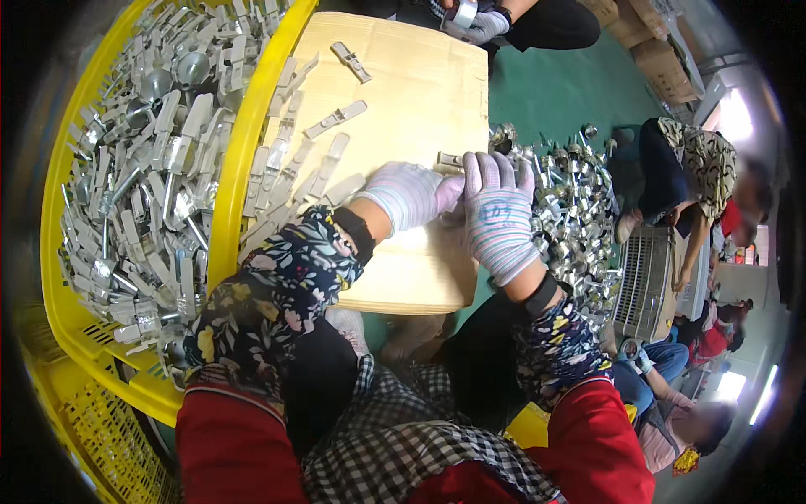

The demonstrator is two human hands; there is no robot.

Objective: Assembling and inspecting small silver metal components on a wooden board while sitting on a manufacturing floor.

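Observation:
My left hand (405, 196), in a striped knit glove, is closed near the right side of a cardboard-topped work surface (411, 92). Beside it, my right hand (499, 214) in a similar glove bends its fingers over the same spot. What they hold between them is mostly hidden; only a dark bit shows below the thumbs. A grey clip-like part (451, 158) lies just past my right fingertips. More grey lever-shaped parts, among them one flat piece (336, 119) and another (350, 62), are strewn along the left of the cardboard.
A yellow basket (252, 134) heaped with grey levers and metal rods stands at the left. Shiny round metal fittings (579, 218) are piled on the green floor (554, 92) at the right. A grey crate (642, 281) and several people are beyond; another gloved hand (478, 25) works opposite.

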